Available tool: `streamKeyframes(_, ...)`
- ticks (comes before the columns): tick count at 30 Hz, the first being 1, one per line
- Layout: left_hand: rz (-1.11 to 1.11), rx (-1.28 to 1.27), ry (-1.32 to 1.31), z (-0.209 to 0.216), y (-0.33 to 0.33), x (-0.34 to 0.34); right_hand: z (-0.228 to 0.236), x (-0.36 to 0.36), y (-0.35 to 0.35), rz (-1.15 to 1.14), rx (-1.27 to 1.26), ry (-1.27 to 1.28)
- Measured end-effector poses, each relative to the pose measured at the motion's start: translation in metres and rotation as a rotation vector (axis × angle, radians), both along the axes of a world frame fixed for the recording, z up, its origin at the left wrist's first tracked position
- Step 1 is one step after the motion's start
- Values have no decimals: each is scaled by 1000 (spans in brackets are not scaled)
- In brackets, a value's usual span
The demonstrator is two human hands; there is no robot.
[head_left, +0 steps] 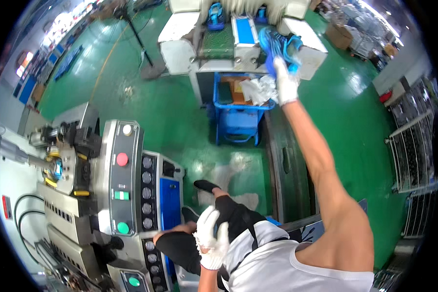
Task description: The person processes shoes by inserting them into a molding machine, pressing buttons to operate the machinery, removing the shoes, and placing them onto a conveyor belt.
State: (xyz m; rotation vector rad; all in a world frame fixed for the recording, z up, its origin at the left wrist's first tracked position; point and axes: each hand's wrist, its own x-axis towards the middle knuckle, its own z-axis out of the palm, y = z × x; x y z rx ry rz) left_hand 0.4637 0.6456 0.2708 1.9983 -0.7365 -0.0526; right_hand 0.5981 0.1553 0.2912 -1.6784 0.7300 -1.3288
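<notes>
My right arm is stretched far forward. My right hand (pixel 286 83), in a white glove, is closed on a blue sneaker (pixel 273 47) at the right front of the conveyor machine (pixel 308 34); motion blurs the shoe. Close to my body, over my lap, my left hand (pixel 212 239) is also gloved in white. Its thumb and fingers stand apart and hold nothing. Another blue sneaker (pixel 215 17) sits on the machine's green mesh belt (pixel 218 45). Part of a further blue shoe (pixel 262 13) shows at the pale hanging strips.
To my left stands a machine with a button panel (pixel 126 185) and several gauges (pixel 147 193). Ahead is a blue cart (pixel 238 119) holding crumpled white paper (pixel 260 90). A fan stand (pixel 151 68) stands at front left, a wire rack (pixel 413 151) at right.
</notes>
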Motion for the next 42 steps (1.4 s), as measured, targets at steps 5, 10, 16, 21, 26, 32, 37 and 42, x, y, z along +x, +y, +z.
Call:
streamKeyframes(5, 250, 189, 271, -44, 42, -38, -22, 47, -271, -8, -285, 833)
streamKeyframes(10, 544, 186, 385, -64, 80, -66, -15, 108, -379, -47, -330, 1031)
streamKeyframes(16, 1082, 246, 462, -57, 142, -134, -115, 63, -259, -45, -203, 739)
streamKeyframes(21, 1550, 92, 627, -103, 206, -256, -248, -36, 33, 502, 114, 647)
streamKeyframes(26, 1837, 280, 789, -148, 214, -405, -249, -58, 269, 1050, 396, 1024)
streamKeyframes(32, 2233, 635, 697, -155, 235, -589, -186, -26, 336, 1445, -678, 1170)
streamKeyframes(37, 2524, 840, 1631, -133, 251, -753, -136, -14, 366, 1453, -1014, 1116)
streamKeyframes(42, 1911, 469, 1608, -179, 272, -762, -97, -16, 380, 1403, -1139, 1223)
